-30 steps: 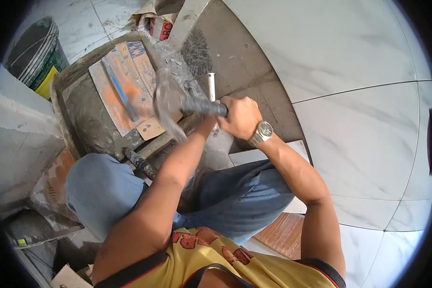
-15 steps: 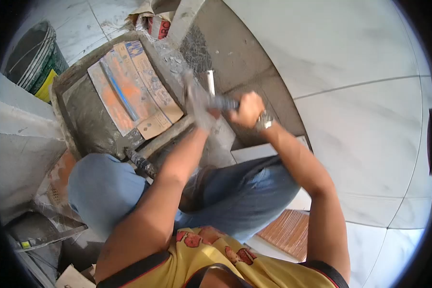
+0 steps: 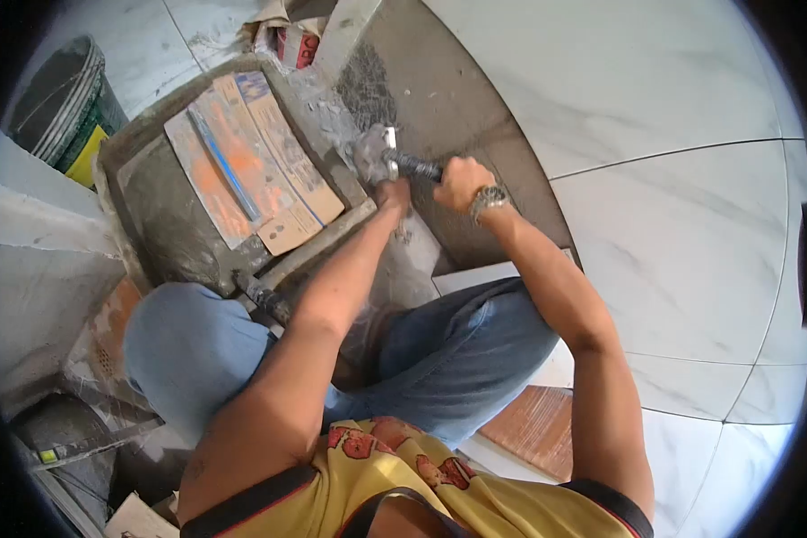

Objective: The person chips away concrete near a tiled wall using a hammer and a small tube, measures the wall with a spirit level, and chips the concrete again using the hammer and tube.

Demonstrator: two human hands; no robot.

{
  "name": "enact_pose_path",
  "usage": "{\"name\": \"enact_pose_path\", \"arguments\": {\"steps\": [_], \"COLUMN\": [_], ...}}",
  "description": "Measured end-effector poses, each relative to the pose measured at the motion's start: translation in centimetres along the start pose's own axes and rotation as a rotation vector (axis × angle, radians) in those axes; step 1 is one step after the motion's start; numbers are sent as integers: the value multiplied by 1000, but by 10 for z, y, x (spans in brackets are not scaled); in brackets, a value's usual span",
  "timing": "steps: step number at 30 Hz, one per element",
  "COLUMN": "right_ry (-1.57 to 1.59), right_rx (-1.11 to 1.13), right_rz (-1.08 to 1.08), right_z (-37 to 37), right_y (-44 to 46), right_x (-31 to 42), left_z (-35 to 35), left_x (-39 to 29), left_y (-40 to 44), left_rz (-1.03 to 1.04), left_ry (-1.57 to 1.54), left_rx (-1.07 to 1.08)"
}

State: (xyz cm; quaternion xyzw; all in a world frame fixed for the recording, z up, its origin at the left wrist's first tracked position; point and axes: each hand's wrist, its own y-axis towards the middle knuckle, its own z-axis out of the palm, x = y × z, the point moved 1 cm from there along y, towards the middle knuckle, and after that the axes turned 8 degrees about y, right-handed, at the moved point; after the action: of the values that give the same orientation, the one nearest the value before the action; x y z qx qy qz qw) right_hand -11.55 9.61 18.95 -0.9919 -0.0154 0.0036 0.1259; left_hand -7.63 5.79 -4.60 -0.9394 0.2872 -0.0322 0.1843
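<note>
My right hand [image 3: 465, 184] is wrapped round the end of a hand tool's dark, wrapped handle [image 3: 417, 168]. The handle points left toward a narrow bright metal part [image 3: 390, 148]. My left hand [image 3: 392, 191] is just below that metal part, its fingers largely hidden. Beside it is a crumpled-looking grey lump [image 3: 370, 154]; I cannot tell whether my left hand grips it or the tool. Both hands are over the edge between the mortar trough [image 3: 117, 184] and the bare grey floor [image 3: 475, 117]. A second tool with a dark wrapped handle [image 3: 267, 300] leans at the trough's near edge.
Printed cardboard [image 3: 287, 202] with a blue strip [image 3: 222, 168] lies over wet mortar [image 3: 175, 220]. A bucket [image 3: 81, 99] stands at the upper left and a torn bag [image 3: 296, 47] beyond. White tiles [image 3: 672, 242] cover the right. A brown ribbed tile [image 3: 533, 430] lies by my leg.
The grey lump and my left hand, blurred before, are now sharper and have shifted slightly right. My right hand has moved slightly up with the handle, which now meets the bright metal part.
</note>
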Motion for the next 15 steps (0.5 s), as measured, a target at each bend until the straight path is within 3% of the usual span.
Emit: {"name": "enact_pose_path", "arguments": {"steps": [2, 4, 7, 8, 9, 10, 12, 14, 15], "right_ry": [14, 101, 218, 157, 99, 34, -5, 6, 49], "right_rx": [-45, -139, -195, -121, -39, 39, 5, -43, -68], "right_rz": [-114, -199, -404, -285, -164, -40, 28, 9, -20], "right_z": [-8, -29, -42, -38, -30, -21, 3, -4, -17], "right_y": [-6, -33, -53, -44, -28, -22, -10, -4, -18], "right_x": [17, 53, 71, 59, 39, 21, -12, -8, 12], "left_z": [20, 23, 4, 2, 37, 73, 29, 40, 54], "left_x": [-2, 5, 20, 21, 9, -3, -9, 0, -6], "left_y": [21, 23, -41, -67, -9, 45, 16, 19, 33], "left_rz": [-33, -78, -190, -217, -257, -103, -846, -485, -442], "left_ry": [-325, -571, -801, -867, -563, -170, -1699, -1477, -1405], "left_rx": [-83, -349, -1027, -1243, -673, -179, -158, -237, -319]}}
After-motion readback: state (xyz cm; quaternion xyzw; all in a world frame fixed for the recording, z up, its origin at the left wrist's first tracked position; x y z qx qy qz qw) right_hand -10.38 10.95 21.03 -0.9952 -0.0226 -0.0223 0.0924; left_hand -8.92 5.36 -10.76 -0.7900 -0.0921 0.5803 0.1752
